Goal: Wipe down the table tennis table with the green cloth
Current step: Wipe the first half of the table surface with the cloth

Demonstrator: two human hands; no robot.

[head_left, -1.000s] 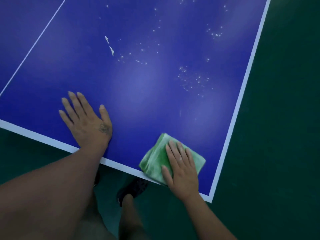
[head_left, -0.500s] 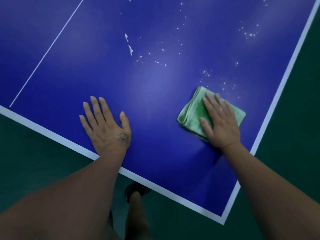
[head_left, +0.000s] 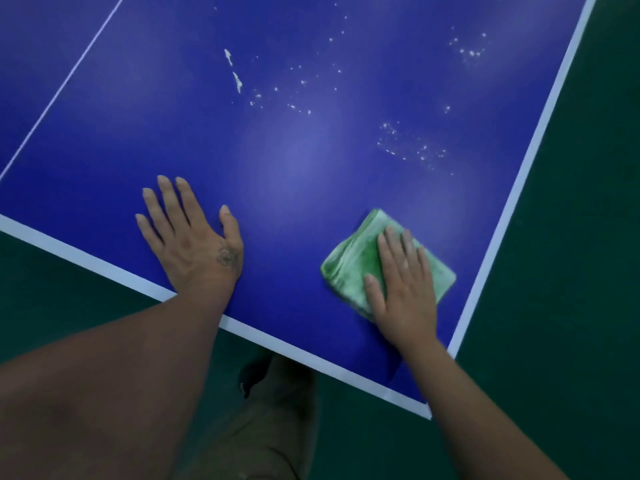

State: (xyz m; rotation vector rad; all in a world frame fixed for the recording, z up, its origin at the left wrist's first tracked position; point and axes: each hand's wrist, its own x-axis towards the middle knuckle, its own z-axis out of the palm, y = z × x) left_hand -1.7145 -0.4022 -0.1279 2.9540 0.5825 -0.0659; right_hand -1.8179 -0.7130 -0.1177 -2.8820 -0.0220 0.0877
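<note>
The blue table tennis table [head_left: 294, 161] fills the upper view, its near right corner at the bottom right. A folded green cloth [head_left: 349, 265] lies flat near that corner. My right hand [head_left: 405, 289] presses on the cloth with straight fingers, covering its right half. My left hand [head_left: 190, 237] rests flat on the table by the near edge, fingers spread, apart from the cloth. White specks and smears [head_left: 412, 147] dot the surface beyond the cloth, with two longer streaks [head_left: 237, 81] farther left.
White border lines [head_left: 519, 188] mark the table's right and near edges, and a thin white centre line [head_left: 65, 84] runs at the upper left. Dark green floor [head_left: 571, 271] surrounds the table. My leg and a dark shoe [head_left: 252, 372] stand below the near edge.
My right hand slid the cloth forward toward the specks, then drew it back toward the near right corner. The left hand stayed planted on the table.
</note>
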